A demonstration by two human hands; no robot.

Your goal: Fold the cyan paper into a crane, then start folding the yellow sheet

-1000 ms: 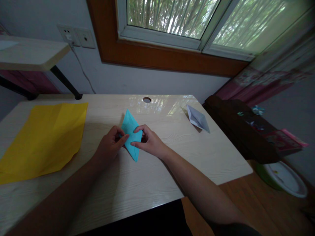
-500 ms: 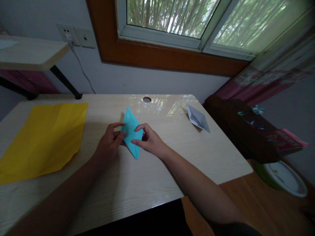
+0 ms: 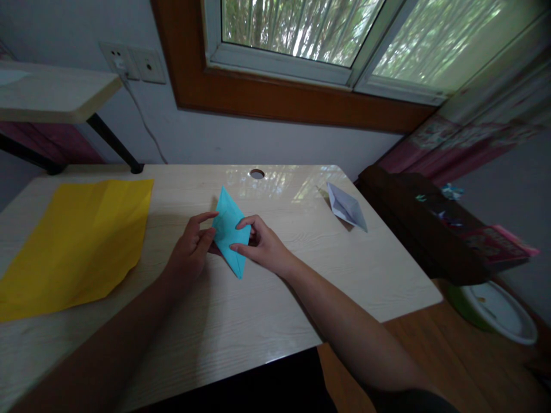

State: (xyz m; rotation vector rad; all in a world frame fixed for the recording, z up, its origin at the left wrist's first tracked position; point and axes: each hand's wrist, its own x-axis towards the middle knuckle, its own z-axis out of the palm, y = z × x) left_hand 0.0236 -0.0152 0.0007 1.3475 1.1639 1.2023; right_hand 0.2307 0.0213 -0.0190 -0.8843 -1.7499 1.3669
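A folded cyan paper (image 3: 228,225), kite-shaped with points toward the window and toward me, lies on the pale wooden table (image 3: 275,298). My left hand (image 3: 189,252) pinches its left edge between thumb and fingers. My right hand (image 3: 263,246) grips its right side, with the thumb on top of the paper and the fingers curled beside it. Both forearms reach in from the near edge.
A large yellow sheet (image 3: 75,241) lies flat at the table's left. A folded white paper shape (image 3: 346,207) sits at the far right, near a cable hole (image 3: 257,174). To the right stand a dark low cabinet (image 3: 426,229) and a plate (image 3: 499,312) on the floor.
The left hand's fingers have come off the top of the cyan paper and now hold its left edge. The paper has shifted slightly up and right.
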